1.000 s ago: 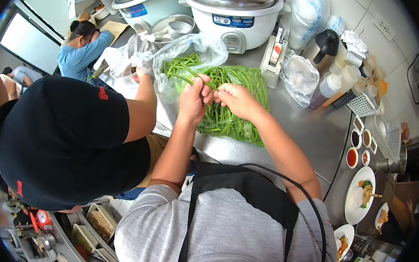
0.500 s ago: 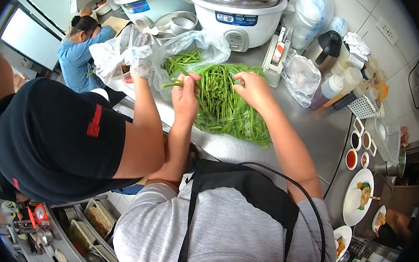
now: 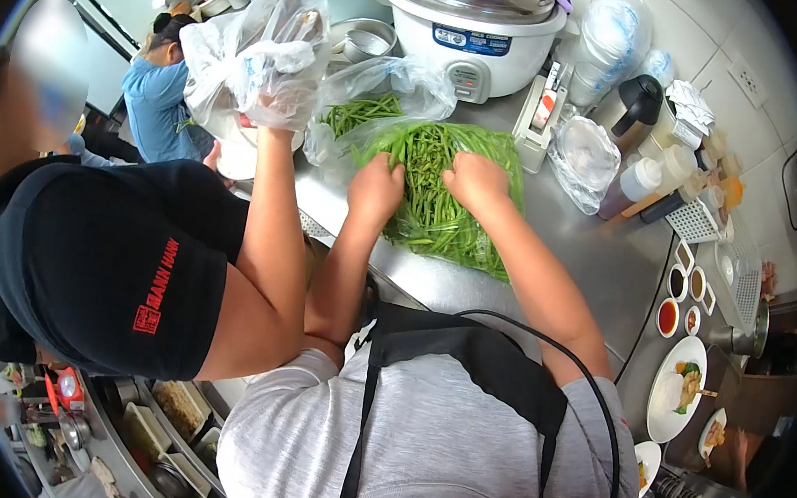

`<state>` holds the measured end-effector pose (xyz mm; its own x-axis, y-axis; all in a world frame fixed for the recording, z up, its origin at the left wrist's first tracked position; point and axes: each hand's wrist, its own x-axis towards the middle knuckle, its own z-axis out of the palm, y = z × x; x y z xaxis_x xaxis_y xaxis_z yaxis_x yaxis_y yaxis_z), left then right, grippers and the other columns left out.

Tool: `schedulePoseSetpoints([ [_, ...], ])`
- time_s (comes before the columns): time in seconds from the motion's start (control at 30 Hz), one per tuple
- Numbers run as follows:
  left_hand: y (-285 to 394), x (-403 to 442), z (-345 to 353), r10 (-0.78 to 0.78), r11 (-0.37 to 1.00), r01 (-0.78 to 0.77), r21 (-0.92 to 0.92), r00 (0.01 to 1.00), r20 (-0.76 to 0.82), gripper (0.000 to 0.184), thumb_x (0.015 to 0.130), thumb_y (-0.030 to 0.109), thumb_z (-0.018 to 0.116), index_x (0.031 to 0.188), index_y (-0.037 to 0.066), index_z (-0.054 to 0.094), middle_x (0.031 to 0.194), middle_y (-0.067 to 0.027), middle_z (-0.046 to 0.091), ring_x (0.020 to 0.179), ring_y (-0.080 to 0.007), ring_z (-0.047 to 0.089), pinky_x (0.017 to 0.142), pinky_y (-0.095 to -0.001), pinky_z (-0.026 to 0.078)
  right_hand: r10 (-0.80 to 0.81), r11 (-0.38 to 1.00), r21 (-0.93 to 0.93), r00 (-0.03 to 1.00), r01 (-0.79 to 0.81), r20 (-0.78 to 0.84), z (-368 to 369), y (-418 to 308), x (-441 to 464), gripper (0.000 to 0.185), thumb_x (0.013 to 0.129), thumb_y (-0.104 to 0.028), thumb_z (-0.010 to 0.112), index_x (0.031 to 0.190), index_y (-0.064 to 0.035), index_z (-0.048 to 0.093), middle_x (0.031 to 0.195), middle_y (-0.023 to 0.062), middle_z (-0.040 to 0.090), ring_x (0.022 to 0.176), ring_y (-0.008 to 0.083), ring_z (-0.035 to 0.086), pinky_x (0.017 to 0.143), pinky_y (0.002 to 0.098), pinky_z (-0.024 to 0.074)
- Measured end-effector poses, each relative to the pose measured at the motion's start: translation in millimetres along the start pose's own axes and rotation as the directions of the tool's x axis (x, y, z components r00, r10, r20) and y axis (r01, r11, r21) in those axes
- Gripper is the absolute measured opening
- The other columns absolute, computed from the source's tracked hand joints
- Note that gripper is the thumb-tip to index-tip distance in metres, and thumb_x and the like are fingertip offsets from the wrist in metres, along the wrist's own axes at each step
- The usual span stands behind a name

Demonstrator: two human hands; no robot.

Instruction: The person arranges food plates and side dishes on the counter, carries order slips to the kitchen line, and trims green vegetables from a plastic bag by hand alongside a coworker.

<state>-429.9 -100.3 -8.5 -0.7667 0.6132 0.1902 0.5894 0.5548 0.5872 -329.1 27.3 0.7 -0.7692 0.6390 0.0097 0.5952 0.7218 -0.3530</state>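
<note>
A clear plastic bag full of long green beans [image 3: 431,191] lies open on the steel counter. At its left edge my left hand [image 3: 377,191] is closed, its fingers curled against the bag. My right hand [image 3: 477,182] is closed at the bag's upper right side, close to the beans. Both hands seem to pinch the bag's edges, though the fingertips are partly hidden. Just beyond my left hand, a second clear bag [image 3: 420,90] holds a smaller heap of cut green pieces [image 3: 362,113].
A co-worker in a black cap [image 3: 126,265] leans in at the left, lifting a white plastic bag [image 3: 263,60]. A rice cooker [image 3: 471,39] stands behind the beans. Bottles [image 3: 633,183], sauce dishes [image 3: 667,317] and a plate of food [image 3: 667,401] are at the right.
The green pieces have left my left hand, which has moved down and right to the bag's edge. My right hand has lowered and closed. The co-worker's bag has gone up.
</note>
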Motion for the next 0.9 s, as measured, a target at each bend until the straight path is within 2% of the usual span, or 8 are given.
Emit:
schedulePoseSetpoints([
  [0.03,7.6,0.4,-0.4,-0.106,0.993,0.103,0.062,0.993,0.049,0.025,0.076,0.025,0.053,0.085,0.002,0.056,0.082,-0.0215,0.059,0.080,-0.0363,0.057,0.070,-0.0429,0.044,-0.006,1.000,-0.006,1.000,0.006,-0.002,3.1,1.1,-0.8,0.023,0.071,-0.029,0.057,0.077,-0.0074,0.060,0.077,0.0116,0.061,0.073,0.0287,0.059,0.063,0.0401,0.0459],
  [0.13,17.4,6.7,-0.8,-0.115,0.970,0.069,0.235,0.976,0.185,0.027,0.076,0.027,0.053,0.085,0.002,0.056,0.080,-0.0200,0.060,0.079,-0.0356,0.057,0.070,-0.0422,0.044,-0.012,1.000,-0.009,1.000,0.012,0.008,-0.6,-0.2,-4.3,0.024,0.071,-0.029,0.057,0.079,-0.0065,0.060,0.081,0.0123,0.061,0.076,0.0290,0.059,0.066,0.0398,0.0461],
  [0.27,5.5,15.2,-1.6,-0.021,0.995,-0.001,0.105,0.978,0.205,0.025,0.074,0.024,0.052,0.083,0.000,0.057,0.078,-0.0209,0.059,0.076,-0.0346,0.057,0.068,-0.0420,0.044,-0.030,0.999,0.045,0.999,0.029,0.034,-10.1,-1.5,-11.9,0.026,0.072,-0.030,0.057,0.084,-0.0062,0.060,0.084,0.0129,0.061,0.081,0.0295,0.058,0.070,0.0394,0.0461],
  [0.4,-6.3,10.4,-0.9,0.069,0.960,-0.054,-0.275,0.996,0.047,0.020,0.074,0.018,0.051,0.080,-0.001,0.055,0.074,-0.0210,0.057,0.071,-0.0358,0.055,0.064,-0.0410,0.043,-0.045,0.987,0.155,0.998,0.038,0.041,-13.8,2.6,-12.6,0.026,0.073,-0.028,0.057,0.091,-0.0084,0.058,0.091,0.0118,0.059,0.084,0.0291,0.057,0.071,0.0394,0.0456],
  [0.5,4.0,1.4,-6.4,0.187,0.919,-0.188,-0.346,0.982,-0.036,0.016,0.074,0.014,0.052,0.080,-0.001,0.054,0.072,-0.0208,0.056,0.069,-0.0372,0.054,0.062,-0.0406,0.042,-0.078,0.933,0.314,0.951,0.175,-0.299,-14.4,6.7,-12.3,0.027,0.075,-0.023,0.056,0.099,-0.0104,0.054,0.095,0.0100,0.056,0.083,0.0294,0.056,0.070,0.0397,0.0453],
  [0.6,16.1,-2.1,-7.2,0.280,0.910,-0.290,-0.296,0.957,-0.079,0.013,0.074,0.011,0.053,0.080,-0.001,0.052,0.073,-0.0202,0.055,0.070,-0.0382,0.052,0.062,-0.0413,0.042,-0.247,0.921,0.145,0.830,0.362,-0.500,-35.8,2.7,-17.3,0.030,0.076,-0.017,0.055,0.105,-0.0129,0.050,0.093,0.0084,0.051,0.079,0.0298,0.055,0.068,0.0400,0.0448],
  [0.73,29.9,-5.2,-14.8,0.352,0.913,-0.354,-0.201,0.935,-0.045,0.011,0.075,0.010,0.053,0.079,0.001,0.049,0.077,-0.0192,0.053,0.075,-0.0380,0.051,0.064,-0.0430,0.041,-0.460,0.862,-0.123,0.655,0.492,-0.599,-45.1,9.9,-10.8,0.027,0.073,-0.010,0.052,0.100,-0.0138,0.055,0.087,0.0069,0.050,0.073,0.0257,0.054,0.063,0.0374,0.0437],
  [0.9,35.0,-7.4,-21.6,0.350,0.922,-0.356,-0.153,0.934,-0.066,0.011,0.075,0.009,0.053,0.081,0.001,0.048,0.079,-0.0189,0.052,0.076,-0.0374,0.050,0.064,-0.0432,0.040,-0.462,0.887,-0.222,0.796,0.406,-0.391,-44.1,16.1,-12.1,0.007,0.075,-0.014,0.049,0.078,-0.0076,0.050,0.077,0.0093,0.053,0.073,0.0261,0.055,0.062,0.0386,0.0437],
])
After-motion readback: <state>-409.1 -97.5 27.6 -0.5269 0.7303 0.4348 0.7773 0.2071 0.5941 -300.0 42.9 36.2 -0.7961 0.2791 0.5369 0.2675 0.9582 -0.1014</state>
